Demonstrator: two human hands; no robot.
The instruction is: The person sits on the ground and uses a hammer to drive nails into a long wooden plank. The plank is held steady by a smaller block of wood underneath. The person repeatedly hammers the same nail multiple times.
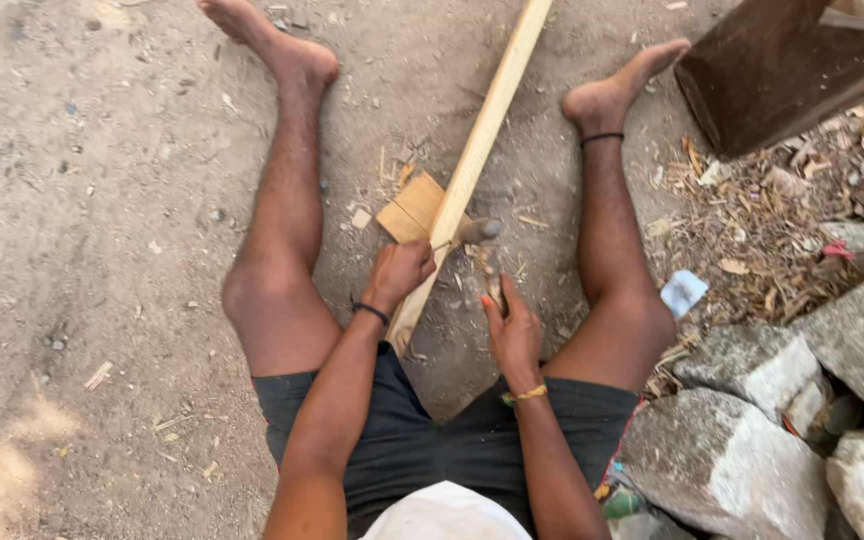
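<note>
I sit on bare dirt with my legs spread. A long pale wooden stick (485, 125) lies between them, running from near my lap toward the top of view. It rests across a small flat wooden block (410, 208). My left hand (398, 273) grips the stick just below the block. My right hand (512, 325) holds a hammer (482, 245) by its handle; the blurred metal head is right beside the stick.
Large grey rocks (752, 420) crowd the lower right. A dark wooden box (782, 70) stands at the upper right above a litter of wood chips (762, 215). A pale scrap (683, 292) lies by my right knee. Open dirt spreads to the left.
</note>
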